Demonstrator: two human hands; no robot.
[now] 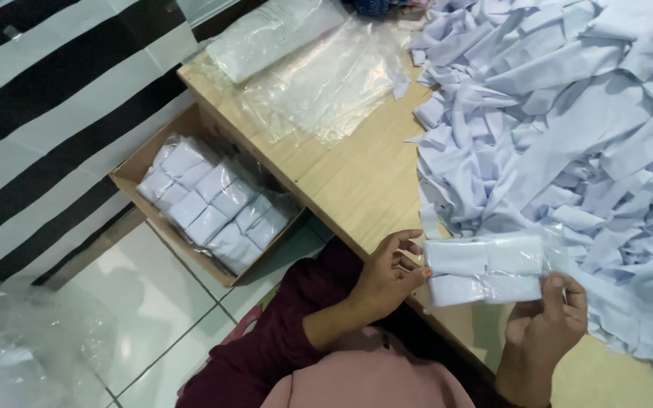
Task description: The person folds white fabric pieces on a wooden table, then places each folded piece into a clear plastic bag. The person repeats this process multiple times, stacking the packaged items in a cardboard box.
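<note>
I see the clear packet of folded white cloth (485, 268) spanning both hands, long axis left-right: left hand (387, 276) fingers clamped on its left end, right hand (546, 317) fingers pinching its lower right edge.

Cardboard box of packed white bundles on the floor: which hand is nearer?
Left. The left hand grips the left end of the bagged white bundle, closer to the cardboard box. The right hand holds the bundle's far end, farther from it.

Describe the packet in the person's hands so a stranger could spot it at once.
Start at the wooden table, then its near edge. Between the left hand and right hand is a clear bag of folded white cloth, the only packet off the surface and neatly squared, unlike the loose strips.
</note>
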